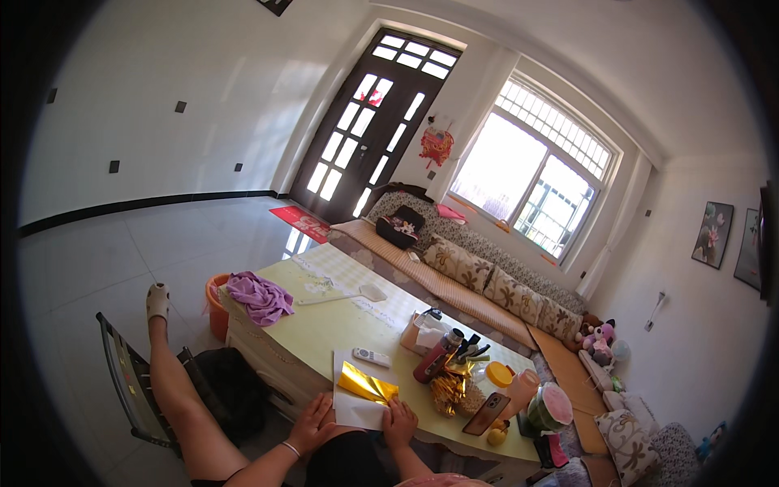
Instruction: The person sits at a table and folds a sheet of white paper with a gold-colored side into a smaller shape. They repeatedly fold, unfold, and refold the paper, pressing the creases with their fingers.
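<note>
Both open, left hand (311, 422) and right hand (400, 424) seemingly steady shiny gold foil (363, 383) on white paper (355, 411) at the pale-yellow tabletop's (312, 341) near edge.

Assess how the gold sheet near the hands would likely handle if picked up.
The gold sheet is probably floppy, as its uneven, streaked reflections suggest thin, creased material. It looks light, lying thinly over the white paper. Its mirror-like shine hints at a smooth face that may slide easily.

Orange round bucket (217, 318): was partly hidden by pale-yellow rectangular worktop (316, 333). White paper sheet (359, 415): was partly covered by shiny gold foil (365, 383). Dark angular panel (276, 6): was cut off at top edge.
</note>
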The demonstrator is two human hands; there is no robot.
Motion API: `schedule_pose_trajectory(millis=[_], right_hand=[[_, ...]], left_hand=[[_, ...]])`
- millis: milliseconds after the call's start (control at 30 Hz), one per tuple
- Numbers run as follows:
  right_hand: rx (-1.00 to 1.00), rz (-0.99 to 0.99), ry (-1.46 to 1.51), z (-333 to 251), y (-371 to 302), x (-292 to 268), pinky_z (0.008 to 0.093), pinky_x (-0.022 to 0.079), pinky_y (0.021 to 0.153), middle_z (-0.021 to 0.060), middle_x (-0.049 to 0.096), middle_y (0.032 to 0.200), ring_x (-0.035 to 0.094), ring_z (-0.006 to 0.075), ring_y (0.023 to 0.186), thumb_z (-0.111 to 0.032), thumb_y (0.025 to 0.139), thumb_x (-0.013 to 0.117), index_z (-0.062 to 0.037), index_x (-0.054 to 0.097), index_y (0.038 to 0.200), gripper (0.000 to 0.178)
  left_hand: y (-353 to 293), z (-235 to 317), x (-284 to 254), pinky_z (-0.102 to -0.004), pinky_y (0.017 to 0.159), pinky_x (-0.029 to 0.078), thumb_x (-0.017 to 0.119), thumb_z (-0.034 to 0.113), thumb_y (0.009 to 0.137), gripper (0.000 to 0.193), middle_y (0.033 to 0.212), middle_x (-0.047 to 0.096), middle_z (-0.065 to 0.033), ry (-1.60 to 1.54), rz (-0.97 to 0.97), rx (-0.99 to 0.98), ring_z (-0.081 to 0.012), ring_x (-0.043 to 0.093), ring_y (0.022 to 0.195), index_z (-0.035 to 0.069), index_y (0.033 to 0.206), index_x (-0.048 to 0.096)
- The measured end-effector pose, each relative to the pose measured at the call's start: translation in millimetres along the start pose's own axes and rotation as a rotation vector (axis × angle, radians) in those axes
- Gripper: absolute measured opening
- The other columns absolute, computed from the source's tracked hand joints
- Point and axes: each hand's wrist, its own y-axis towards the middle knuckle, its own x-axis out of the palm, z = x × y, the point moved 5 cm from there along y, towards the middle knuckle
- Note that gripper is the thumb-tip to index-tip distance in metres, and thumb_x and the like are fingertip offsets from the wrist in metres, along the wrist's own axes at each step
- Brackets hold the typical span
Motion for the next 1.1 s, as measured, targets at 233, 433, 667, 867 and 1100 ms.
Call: schedule_pose_trajectory(millis=[233,433,667,867,1100], right_hand=[[0.000,0.000,0.005,-2.3,1.2,-2.6,0.0468,0.038,0.110,0.0069,0.070,0.135,0.059,0.0283,0.131,-0.033,0.098,0.061,-0.0123,0.071,0.126,0.037],[-0.017,0.012,0.019,-1.5,1.2,-2.4,0.0461,0.039,0.109,0.0073,0.070,0.134,0.060,0.0285,0.130,-0.032,0.098,0.061,-0.0120,0.071,0.126,0.036],[-0.010,0.008,0.023,-1.3,0.8,-0.8,0.0459,0.038,0.110,0.0073,0.070,0.134,0.059,0.0281,0.130,-0.032,0.097,0.061,-0.0124,0.071,0.127,0.037],[-0.007,0.026,0.012,3.4,-1.1,1.9,0.0459,0.039,0.109,0.0052,0.070,0.134,0.060,0.0271,0.129,-0.033,0.096,0.062,-0.0134,0.073,0.124,0.036],[-0.014,0.014,0.003,0.9,0.6,0.4,0.0459,0.038,0.110,0.0070,0.070,0.133,0.060,0.0276,0.130,-0.032,0.096,0.062,-0.0124,0.071,0.127,0.037]], left_hand=[[-0.5,-0.6,0.9,-0.0489,0.118,0.037,0.064,0.048,0.098,0.072,0.161,0.036,-0.0254,0.017,0.011,0.014,-0.0458,0.042,0.144,0.013,0.158,0.043],[-0.8,-3.3,2.2,-0.0487,0.118,0.037,0.065,0.047,0.098,0.071,0.161,0.037,-0.0252,0.023,0.020,0.013,-0.0449,0.043,0.144,0.012,0.156,0.045],[-1.4,-5.6,2.6,-0.0486,0.118,0.037,0.066,0.046,0.097,0.070,0.161,0.037,-0.0250,0.028,0.022,0.018,-0.0445,0.043,0.144,0.011,0.155,0.046],[-0.7,-4.2,3.8,-0.0484,0.118,0.037,0.066,0.046,0.097,0.071,0.161,0.037,-0.0251,0.028,0.017,0.013,-0.0447,0.043,0.144,0.012,0.155,0.046],[-0.8,-5.5,3.3,-0.0480,0.118,0.037,0.066,0.046,0.097,0.071,0.161,0.037,-0.0253,0.023,0.016,0.002,-0.0448,0.043,0.143,0.012,0.156,0.046]])
